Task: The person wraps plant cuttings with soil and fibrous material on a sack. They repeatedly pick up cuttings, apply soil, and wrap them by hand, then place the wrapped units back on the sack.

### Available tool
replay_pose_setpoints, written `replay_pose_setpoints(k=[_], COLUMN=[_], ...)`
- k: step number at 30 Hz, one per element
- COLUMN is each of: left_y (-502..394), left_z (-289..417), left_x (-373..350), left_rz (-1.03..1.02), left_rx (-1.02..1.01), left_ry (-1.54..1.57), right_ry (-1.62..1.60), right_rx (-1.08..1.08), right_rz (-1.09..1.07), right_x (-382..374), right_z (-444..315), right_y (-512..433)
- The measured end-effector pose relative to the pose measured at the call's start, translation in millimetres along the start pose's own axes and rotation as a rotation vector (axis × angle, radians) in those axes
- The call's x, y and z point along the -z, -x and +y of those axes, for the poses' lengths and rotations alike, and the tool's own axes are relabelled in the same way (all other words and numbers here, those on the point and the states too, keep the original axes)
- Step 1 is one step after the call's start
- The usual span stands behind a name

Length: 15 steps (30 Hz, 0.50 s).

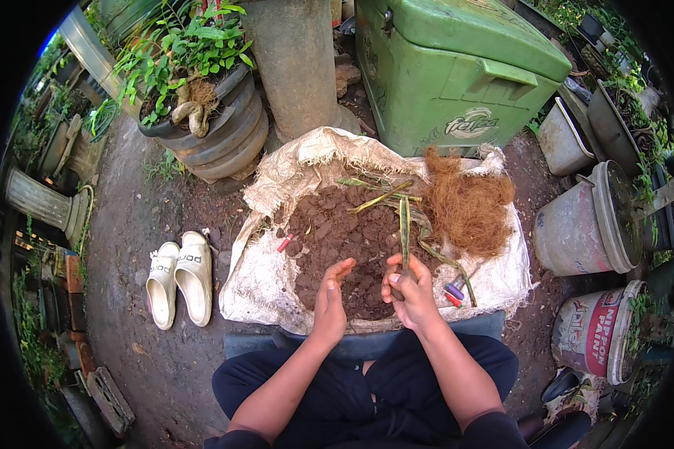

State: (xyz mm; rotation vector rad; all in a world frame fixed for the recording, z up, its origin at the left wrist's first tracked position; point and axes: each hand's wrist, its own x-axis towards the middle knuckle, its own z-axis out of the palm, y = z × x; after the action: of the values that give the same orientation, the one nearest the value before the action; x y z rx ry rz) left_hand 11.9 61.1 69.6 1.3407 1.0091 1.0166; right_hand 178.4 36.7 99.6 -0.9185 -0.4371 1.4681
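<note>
Upright in my right hand [409,292] is a snake plant leaf cutting [405,224], with a dark lump of soil pinched around its base. My left hand [331,306] is raised to the left of it, fingers apart and holding nothing. Below both hands a heap of brown soil [337,236] covers the middle of a white woven sack [258,286]. More striped leaves [379,197] lie at the heap's far side, and a long limp one trails down its right. Brown coconut fibre [469,207] is piled at the sack's right.
Thread spools [454,292] lie right of my right hand; a small red item [285,242] lies left. A green cooler box [455,84] and a potted plant [202,123] stand behind. Slippers [194,280] lie left, buckets [581,224] stand right.
</note>
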Motion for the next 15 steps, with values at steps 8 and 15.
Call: replay_pose_setpoints(k=[8, 15], left_y=[1, 23], left_z=[-2, 7], left_x=[-5, -17], left_rz=[-0.103, -0.108], left_rx=[0.056, 0.419], left_ry=[0.182, 0.803], right_ry=[0.424, 1.357], right_rx=[0.111, 0.64], right_rz=[-0.204, 0.025], right_x=[3, -15], right_z=[11, 41], right_y=[2, 10])
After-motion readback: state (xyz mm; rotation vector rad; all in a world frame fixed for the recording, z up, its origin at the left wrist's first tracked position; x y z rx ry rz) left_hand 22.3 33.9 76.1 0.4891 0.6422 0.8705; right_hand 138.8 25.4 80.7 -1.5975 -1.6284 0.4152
